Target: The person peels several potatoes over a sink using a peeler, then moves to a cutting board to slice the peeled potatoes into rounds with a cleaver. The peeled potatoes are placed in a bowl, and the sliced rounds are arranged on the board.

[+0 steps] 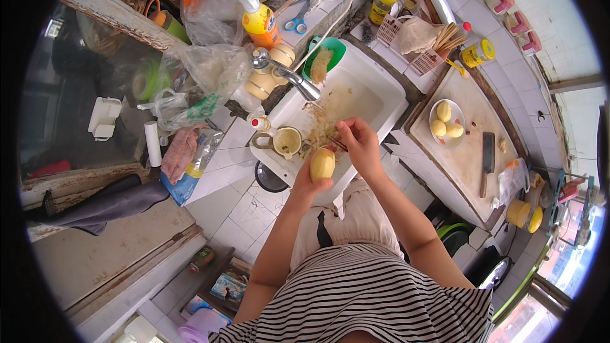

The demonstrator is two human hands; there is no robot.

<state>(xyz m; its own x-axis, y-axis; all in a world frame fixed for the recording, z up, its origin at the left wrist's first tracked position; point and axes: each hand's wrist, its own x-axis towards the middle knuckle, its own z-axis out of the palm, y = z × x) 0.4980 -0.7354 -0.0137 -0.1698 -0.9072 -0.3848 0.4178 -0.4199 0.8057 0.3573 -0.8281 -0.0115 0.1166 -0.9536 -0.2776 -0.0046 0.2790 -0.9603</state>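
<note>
My left hand (305, 186) holds a peeled yellow potato (322, 166) over the near edge of the white sink (383, 88). In my right hand (363, 145) is a thin dark metal tool (337, 142), apparently a peeler, partly covered by my fingers. Its end is just beside the top of the potato. Pale peelings (314, 139) lie wet across the sink floor beyond both hands. A small strainer (287, 141) rests at the sink's left rim, and the chrome faucet (302, 85) reaches over the basin.
A green basket (339, 52) with a scrubber sits in the sink's far corner. On the right, a cutting board (429, 162) bears a white bowl (457, 111) of peeled potatoes (443, 111) and a cleaver (488, 152). Left of the sink stands a spray bottle (259, 21).
</note>
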